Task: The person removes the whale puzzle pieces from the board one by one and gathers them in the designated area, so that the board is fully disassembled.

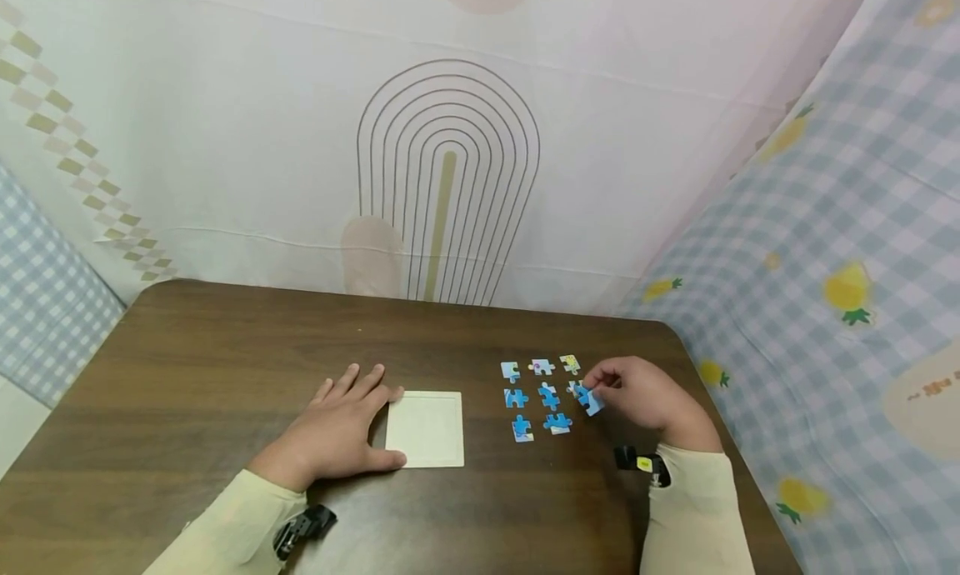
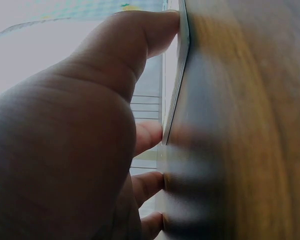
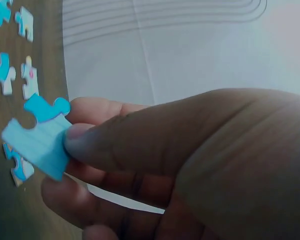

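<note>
My right hand (image 1: 647, 396) pinches a blue jigsaw puzzle piece (image 3: 42, 137) between thumb and fingers, lifted and tilted above the table. Another puzzle piece (image 3: 21, 165) lies partly hidden behind it in the right wrist view. Several more loose pieces, blue and pale, lie in rows to its left, among them one (image 1: 549, 397) in the middle and one (image 1: 522, 429) at the near left. With fingers spread, my left hand (image 1: 333, 433) rests at the left side of a cream square puzzle tray (image 1: 427, 429). Its thumb and index finger touch the tray's edge.
A dark brown wooden table (image 1: 225, 342) bears everything. Behind it hangs a white patterned cloth (image 1: 262, 158), and a blue checked cloth (image 1: 787, 225) slopes along the right side.
</note>
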Demonstrator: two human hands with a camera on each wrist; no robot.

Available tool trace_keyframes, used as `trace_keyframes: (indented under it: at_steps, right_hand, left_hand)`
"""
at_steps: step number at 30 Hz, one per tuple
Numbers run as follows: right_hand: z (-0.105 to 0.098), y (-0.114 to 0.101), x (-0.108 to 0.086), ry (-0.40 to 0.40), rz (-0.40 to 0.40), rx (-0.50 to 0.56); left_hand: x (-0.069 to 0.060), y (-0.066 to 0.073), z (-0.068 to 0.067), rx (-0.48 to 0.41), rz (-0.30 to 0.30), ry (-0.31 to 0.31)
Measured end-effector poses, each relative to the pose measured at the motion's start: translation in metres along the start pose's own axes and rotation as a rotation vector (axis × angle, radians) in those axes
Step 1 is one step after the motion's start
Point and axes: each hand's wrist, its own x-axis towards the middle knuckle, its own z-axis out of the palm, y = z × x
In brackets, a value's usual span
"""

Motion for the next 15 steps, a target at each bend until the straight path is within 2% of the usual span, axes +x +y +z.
trace_keyframes:
  at_steps: [8,15]
  right_hand:
    - [0.003,0.016,0.007,-0.027,-0.011,-0.038]
    - [0.012,0.015,0.012,-0.077,-0.016,-0.066]
  left_hand:
    - [0.000,-0.001,-0.001,0.002,-0.008,0.000]
    - [0.001,-0.001,0.000,0.007,-0.004,0.001]
